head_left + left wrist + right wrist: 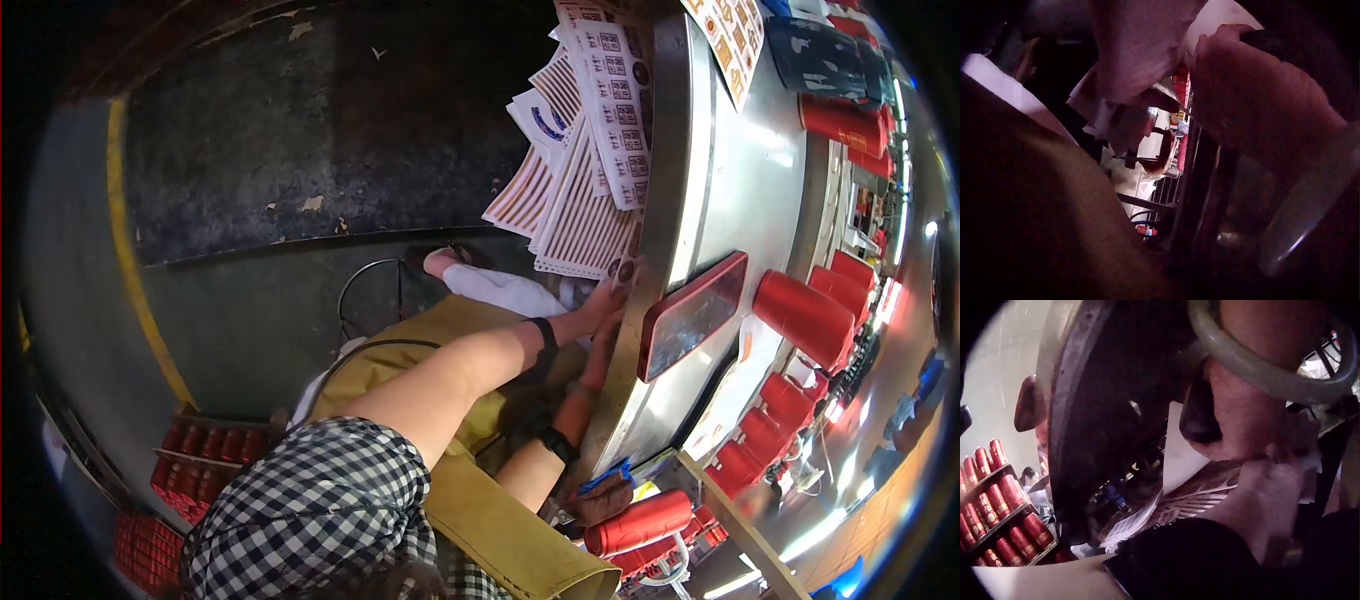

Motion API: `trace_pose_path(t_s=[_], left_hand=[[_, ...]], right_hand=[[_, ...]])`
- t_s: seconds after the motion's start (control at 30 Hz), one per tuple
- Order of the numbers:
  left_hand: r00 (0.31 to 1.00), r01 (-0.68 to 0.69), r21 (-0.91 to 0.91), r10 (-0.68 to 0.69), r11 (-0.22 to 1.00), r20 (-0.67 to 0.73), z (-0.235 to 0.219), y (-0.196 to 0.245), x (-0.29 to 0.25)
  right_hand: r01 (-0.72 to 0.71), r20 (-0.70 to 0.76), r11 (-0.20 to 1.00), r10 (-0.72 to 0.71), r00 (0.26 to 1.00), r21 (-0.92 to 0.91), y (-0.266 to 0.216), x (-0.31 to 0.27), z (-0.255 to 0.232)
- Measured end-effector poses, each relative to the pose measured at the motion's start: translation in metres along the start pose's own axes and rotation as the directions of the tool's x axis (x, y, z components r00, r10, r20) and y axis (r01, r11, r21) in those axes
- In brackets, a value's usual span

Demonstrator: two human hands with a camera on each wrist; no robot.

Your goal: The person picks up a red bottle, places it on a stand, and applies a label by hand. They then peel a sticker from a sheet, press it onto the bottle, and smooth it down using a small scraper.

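Note:
In the head view my left hand (601,303) is close to the table edge, at the lower corner of a fan of printed paper sheets (588,150). My right hand (600,362), with a pale bangle above it, comes in just below. In the right wrist view the right hand (1244,412) has bent fingers beside a dark rounded piece, right over a white paper (1180,456). The left hand (1266,503) meets it from below. Shadow darkens the left wrist view, where both hands overlap pale paper (1100,115). I cannot tell what the fingertips hold.
On the metal table (765,165) lie a red-edged phone (692,316) and another printed sheet (735,40). Red canisters (805,318) stand beyond it. More red cylinders (1000,500) fill a rack. A dark panel (250,130) and a wire hoop (345,300) are beside the apron.

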State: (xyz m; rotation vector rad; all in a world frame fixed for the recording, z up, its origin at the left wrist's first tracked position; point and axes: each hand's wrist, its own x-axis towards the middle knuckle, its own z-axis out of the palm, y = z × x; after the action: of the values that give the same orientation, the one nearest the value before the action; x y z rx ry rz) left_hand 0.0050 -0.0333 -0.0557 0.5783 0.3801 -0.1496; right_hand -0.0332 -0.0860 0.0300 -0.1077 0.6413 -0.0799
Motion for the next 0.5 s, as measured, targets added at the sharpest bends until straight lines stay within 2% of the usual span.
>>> trace_pose_path(t_s=[0.03,0.1,0.17,0.2,0.27,0.3,0.37,0.5], left_hand=[[1.0,-0.02,0.037,0.019,0.999,0.018,-0.006,-0.016,0.008],[0.999,-0.043,0.074,0.041,0.996,0.031,-0.01,-0.02,0.013],[0.99,-0.045,-0.109,0.059,0.993,0.126,-0.01,-0.014,0.012],[0.99,-0.046,-0.11,0.06,0.993,0.125,-0.008,-0.011,0.011],[0.997,0.078,-0.18,-0.073,0.98,0.037,-0.007,-0.013,0.012],[0.997,0.079,-0.181,-0.073,0.98,0.037,-0.01,-0.014,0.013],[0.996,0.035,0.113,-0.026,0.993,-0.08,-0.016,-0.022,0.014],[0.995,0.062,0.069,-0.056,0.996,-0.088,-0.016,-0.04,0.021]], right_hand=[[-0.013,0.002,1.0,0.013,1.0,0.021,0.0,-0.002,0.0],[-0.043,0.006,0.997,0.042,0.999,0.063,0.001,-0.002,-0.002],[-0.068,0.012,0.992,0.067,0.998,0.107,0.002,-0.003,-0.004],[-0.081,0.016,0.989,0.079,0.997,0.127,0.002,-0.004,-0.004],[-0.106,0.024,0.98,0.103,0.994,0.17,0.003,-0.005,-0.005],[-0.117,0.029,0.974,0.114,0.993,0.191,0.003,-0.005,-0.006],[-0.131,0.035,0.964,0.126,0.991,0.232,-0.001,-0.008,-0.008],[-0.158,0.06,0.933,0.146,0.987,0.324,-0.002,-0.018,-0.015]])
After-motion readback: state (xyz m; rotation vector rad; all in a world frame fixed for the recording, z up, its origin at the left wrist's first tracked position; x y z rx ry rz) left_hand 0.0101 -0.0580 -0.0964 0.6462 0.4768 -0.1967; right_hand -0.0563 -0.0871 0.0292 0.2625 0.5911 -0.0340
